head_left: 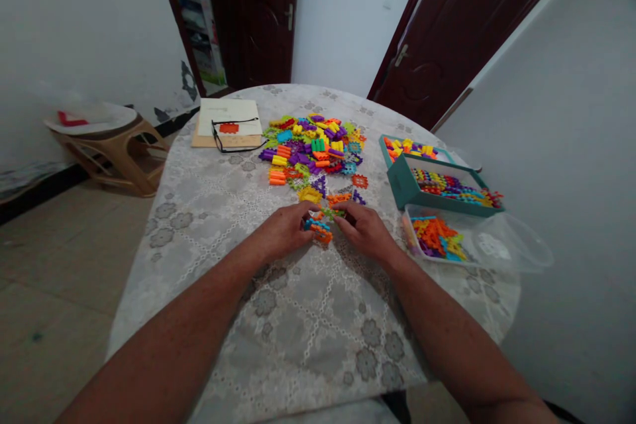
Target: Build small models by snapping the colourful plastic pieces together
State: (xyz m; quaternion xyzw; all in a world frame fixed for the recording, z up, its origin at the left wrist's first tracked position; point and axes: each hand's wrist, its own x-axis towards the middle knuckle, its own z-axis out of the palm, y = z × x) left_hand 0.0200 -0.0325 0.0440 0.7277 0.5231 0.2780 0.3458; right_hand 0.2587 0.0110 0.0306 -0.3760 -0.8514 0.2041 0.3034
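My left hand (288, 230) is closed around a small cluster of joined plastic building pieces (320, 230), blue and orange, near the middle of the table. Facing it, my right hand (364, 228) pinches a green notched building piece (332, 213) that touches or adjoins the cluster; whether they are locked together I cannot tell. Just beyond my fingers lie a yellow piece (310, 195) and an orange piece (338, 199). Farther back spreads a heap of colourful building pieces (313, 146), tubes and notched squares among them.
On the right stand a teal box (397, 187) of coloured pieces and a clear plastic container (411, 238) with orange ones. Glasses (243, 150) and an orange square (229, 128) rest on a notebook (211, 108) at back left. A stool (114, 152) is beside the table (318, 344).
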